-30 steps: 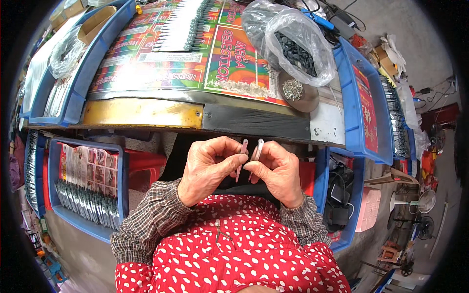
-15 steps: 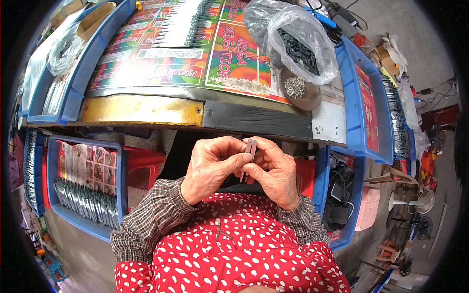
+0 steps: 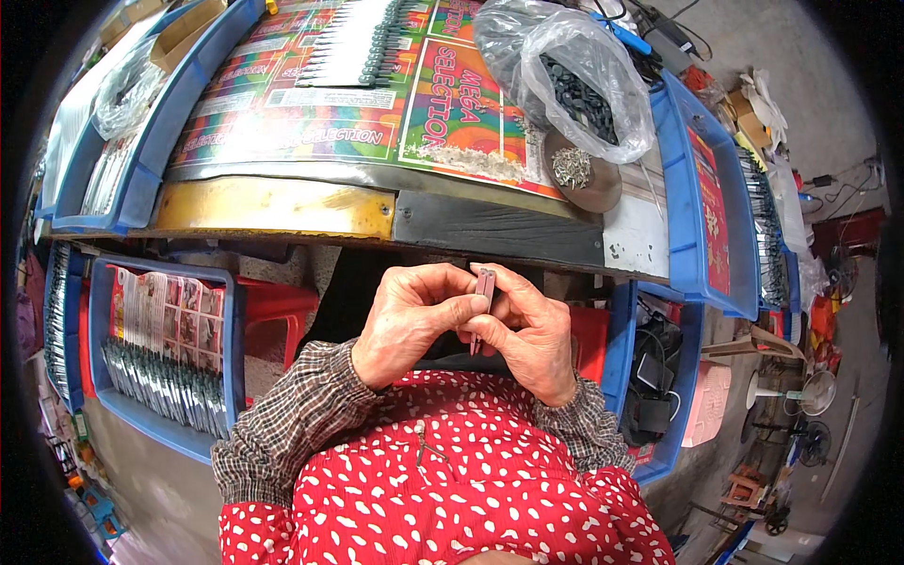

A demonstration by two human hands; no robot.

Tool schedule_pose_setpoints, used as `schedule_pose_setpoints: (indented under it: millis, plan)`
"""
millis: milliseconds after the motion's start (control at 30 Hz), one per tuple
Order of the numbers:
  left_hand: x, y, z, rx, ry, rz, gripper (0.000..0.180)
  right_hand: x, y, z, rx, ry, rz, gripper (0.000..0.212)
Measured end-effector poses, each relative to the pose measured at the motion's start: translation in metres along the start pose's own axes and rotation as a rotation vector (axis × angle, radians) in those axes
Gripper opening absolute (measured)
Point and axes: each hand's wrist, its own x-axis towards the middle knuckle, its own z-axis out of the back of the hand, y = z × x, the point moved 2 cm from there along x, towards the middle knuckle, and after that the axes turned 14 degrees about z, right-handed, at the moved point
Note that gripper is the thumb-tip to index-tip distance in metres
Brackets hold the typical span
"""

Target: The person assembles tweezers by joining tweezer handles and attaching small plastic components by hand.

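Note:
My left hand (image 3: 411, 318) and my right hand (image 3: 524, 331) meet in front of my body, just off the table's near edge. Both pinch a slim, flat, mauve-grey two-layered piece (image 3: 486, 284), which stands upright between the thumbs and fingers. My fingers cover much of it, so its exact kind does not show. On the table beyond, a round brown dish (image 3: 595, 196) holds small silvery metal pieces (image 3: 571, 168). Behind it lies an open clear plastic bag (image 3: 626, 122) with small black parts (image 3: 576, 99) inside.
Slim white pieces with dark ends (image 3: 363, 47) lie in a row on the colourful printed sheet (image 3: 282, 141). Blue crates (image 3: 141, 179) flank the table. A lower left crate (image 3: 165, 441) holds similar slim pieces; a lower right crate (image 3: 686, 377) holds black items and cables.
Both hands keep their pinch on the slim piece, with hardly any shift. Its lower end shows at a slightly different tilt below the fingers.

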Motion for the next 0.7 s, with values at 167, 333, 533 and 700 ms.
schedule_pose_setpoints:
  millis: [167,333,533,700]
  plan:
    - [0.002,0.002,0.001,-0.007,0.003,-0.002,0.016,0.001,0.001,0.0,-0.013,0.015,-0.023,0.052]
    - [0.002,-0.001,0.0,0.003,0.002,-0.018,0.011,0.002,-0.002,0.0,0.006,-0.006,0.003,0.051]
    - [-0.002,-0.009,0.005,0.148,0.13,0.106,0.012,0.021,0.01,0.02,0.134,0.062,0.014,0.032]
    - [-0.007,-0.02,0.006,0.196,0.23,0.163,0.009,0.031,0.017,0.024,0.275,0.247,0.015,0.01]
